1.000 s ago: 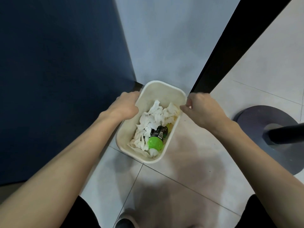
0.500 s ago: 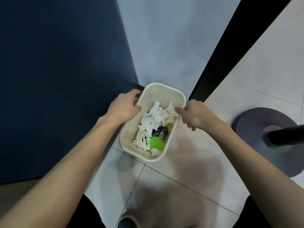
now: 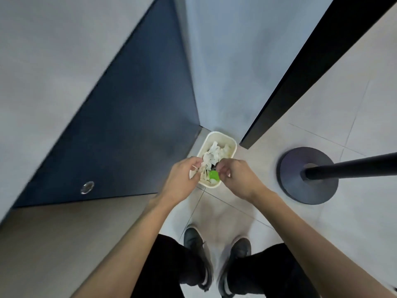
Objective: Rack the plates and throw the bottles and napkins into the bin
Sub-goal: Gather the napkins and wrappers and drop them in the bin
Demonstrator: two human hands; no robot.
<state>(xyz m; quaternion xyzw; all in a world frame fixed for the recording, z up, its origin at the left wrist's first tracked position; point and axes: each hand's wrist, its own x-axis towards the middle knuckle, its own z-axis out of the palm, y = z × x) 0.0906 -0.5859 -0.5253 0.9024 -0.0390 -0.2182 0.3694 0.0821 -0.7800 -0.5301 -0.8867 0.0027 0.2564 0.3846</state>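
My left hand point(image 3: 181, 181) and right hand point(image 3: 238, 179) hang side by side at the middle of the frame. Their fingers are loosely curled, with nothing in them that I can make out through the blur. Just behind them the white bin point(image 3: 224, 137) sits on the floor, holding crumpled napkins point(image 3: 214, 152) and a green-capped bottle point(image 3: 213, 175). A post's round base point(image 3: 300, 190) stands at right.

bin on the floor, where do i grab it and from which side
Grip the bin by its two long rim edges, left hand and right hand one each, coming straight down. It stands upright, open-topped and narrow, and the blue panel close on its left likely leaves little room for a sideways reach.
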